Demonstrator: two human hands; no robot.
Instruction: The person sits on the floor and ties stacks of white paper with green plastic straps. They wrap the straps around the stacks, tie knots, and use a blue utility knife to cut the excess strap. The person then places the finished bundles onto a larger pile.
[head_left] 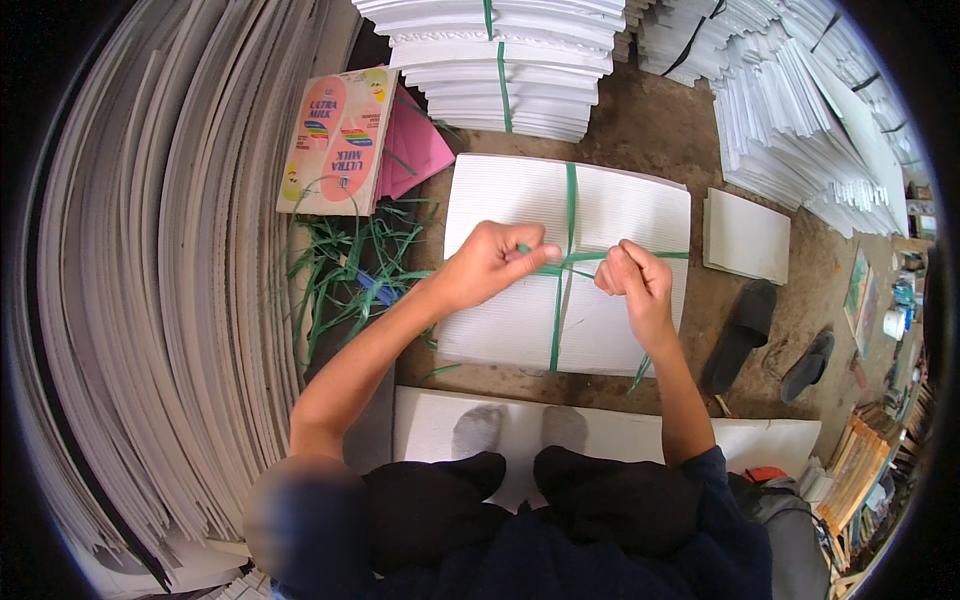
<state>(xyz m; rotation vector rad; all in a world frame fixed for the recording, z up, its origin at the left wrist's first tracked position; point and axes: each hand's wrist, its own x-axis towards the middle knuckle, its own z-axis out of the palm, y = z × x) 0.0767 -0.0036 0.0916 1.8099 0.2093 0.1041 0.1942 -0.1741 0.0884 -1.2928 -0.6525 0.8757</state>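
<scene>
A stack of white corrugated cardboard sheets (500, 200) lies flat on the floor before me. Green plastic strapping twine (571, 205) runs over it both ways, crossing near the middle. Over that crossing, my left hand (500, 262) is closed, pinching a length of the twine between thumb and fingers. My right hand (637, 280) is curled into a fist just to the right, with the twine stretched between the two hands. Its fingers hide the end they grip. A loose tail of twine hangs at the stack's near right edge.
Tall cardboard stacks (190, 250) line the left. A tied white bundle (545, 85) stands behind. Left of the stack lie tangled green twine scraps (335, 260) and a printed carton sheet (335, 140). To the right are a small white stack (745, 235) and dark slippers (742, 335).
</scene>
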